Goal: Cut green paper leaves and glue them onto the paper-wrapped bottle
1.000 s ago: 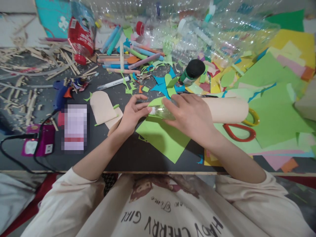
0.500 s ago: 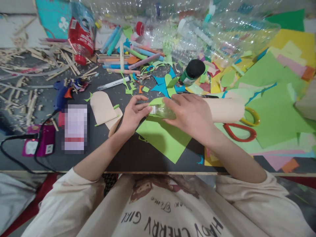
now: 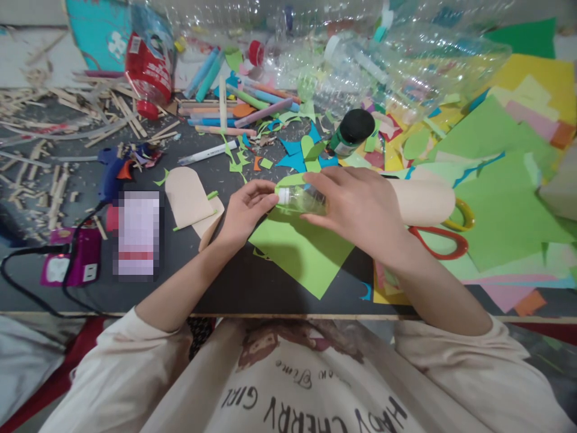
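Two bare hands meet at a small clear bottle (image 3: 307,198) lying on its side above a bright green paper sheet (image 3: 306,258) on a dark bench (image 3: 225,288). The right hand (image 3: 360,201) has hold of the bottle, its fingers partly spread and arched over the far side, thumb along the near side. The left hand (image 3: 247,213) curves in loosely, its thumb tip at the white cap (image 3: 283,196); whether those fingers grip it cannot be told. A beige paper roll (image 3: 426,201) extends from the right hand's far edge, beside scissors (image 3: 464,246) with red and yellow loops. Beyond the hands sits a black-capped green bottle (image 3: 356,129); to the left lie beige paper cutouts (image 3: 187,195) and a blue glue gun (image 3: 110,174).
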### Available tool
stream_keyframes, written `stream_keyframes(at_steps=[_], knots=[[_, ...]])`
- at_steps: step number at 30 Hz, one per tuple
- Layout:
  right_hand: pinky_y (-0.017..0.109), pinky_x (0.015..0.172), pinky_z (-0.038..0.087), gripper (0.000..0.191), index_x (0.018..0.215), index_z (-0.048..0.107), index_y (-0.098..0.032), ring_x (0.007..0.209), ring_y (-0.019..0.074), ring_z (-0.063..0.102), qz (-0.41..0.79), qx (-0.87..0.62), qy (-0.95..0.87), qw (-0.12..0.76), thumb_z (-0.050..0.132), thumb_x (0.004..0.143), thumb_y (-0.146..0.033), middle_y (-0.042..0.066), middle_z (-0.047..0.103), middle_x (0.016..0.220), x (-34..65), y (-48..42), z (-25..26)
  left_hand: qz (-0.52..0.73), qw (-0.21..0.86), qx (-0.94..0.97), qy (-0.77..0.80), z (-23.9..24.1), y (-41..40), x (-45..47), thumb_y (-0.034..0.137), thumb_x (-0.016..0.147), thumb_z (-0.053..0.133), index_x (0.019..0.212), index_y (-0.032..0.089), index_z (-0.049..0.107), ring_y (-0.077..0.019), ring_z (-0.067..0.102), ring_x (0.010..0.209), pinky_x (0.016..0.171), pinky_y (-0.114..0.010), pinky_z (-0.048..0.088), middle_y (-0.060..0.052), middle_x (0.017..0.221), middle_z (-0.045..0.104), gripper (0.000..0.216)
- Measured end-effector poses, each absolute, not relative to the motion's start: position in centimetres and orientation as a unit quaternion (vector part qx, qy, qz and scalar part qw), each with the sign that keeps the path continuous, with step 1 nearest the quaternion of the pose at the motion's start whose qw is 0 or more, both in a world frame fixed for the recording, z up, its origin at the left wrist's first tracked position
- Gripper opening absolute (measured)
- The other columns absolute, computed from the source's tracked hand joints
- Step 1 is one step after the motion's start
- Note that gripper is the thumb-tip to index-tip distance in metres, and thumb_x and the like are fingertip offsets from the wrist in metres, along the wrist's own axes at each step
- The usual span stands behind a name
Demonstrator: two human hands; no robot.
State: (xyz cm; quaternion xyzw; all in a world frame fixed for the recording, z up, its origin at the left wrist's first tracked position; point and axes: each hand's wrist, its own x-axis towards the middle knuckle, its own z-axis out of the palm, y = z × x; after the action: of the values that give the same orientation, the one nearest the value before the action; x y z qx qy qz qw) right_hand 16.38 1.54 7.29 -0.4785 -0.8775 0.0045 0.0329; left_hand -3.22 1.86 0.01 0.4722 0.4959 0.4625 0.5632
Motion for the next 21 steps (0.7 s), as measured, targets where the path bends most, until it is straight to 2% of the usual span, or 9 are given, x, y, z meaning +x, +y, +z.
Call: stream_keyframes(at_steps=[10, 21], knots=[[0.034, 0.071, 0.037, 0.042, 0.118, 0.058, -0.015, 0.086, 0.0262, 0.061, 0.004, -0.484, -0.875, 0.032, 0.061, 0.084, -0.040, 0.013, 0.068, 0.102, 16.30, 1.54, 7.21, 0.465, 0.530, 0.499, 0.503, -0.38, 1.84, -3.33, 0.040, 0.069, 0.073, 0.085, 0.018, 0.066, -0.0143, 0.064, 0.080, 0.078, -0.027, 0.052, -0.002, 0.083, 0.068, 0.028], [0.034, 0.072, 0.037, 0.042, 0.118, 0.057, -0.015, 0.087, 0.0272, 0.060, -0.010, -0.488, -0.872, 0.035, 0.059, 0.085, -0.040, 0.013, 0.067, 0.101, 16.02, 1.28, 6.69, 0.443, 0.546, 0.455, 0.547, 0.49, 1.64, -3.12, 0.039, 0.065, 0.075, 0.086, 0.016, 0.070, -0.0171, 0.068, 0.075, 0.068, -0.027, 0.055, -0.004, 0.081, 0.073, 0.032]])
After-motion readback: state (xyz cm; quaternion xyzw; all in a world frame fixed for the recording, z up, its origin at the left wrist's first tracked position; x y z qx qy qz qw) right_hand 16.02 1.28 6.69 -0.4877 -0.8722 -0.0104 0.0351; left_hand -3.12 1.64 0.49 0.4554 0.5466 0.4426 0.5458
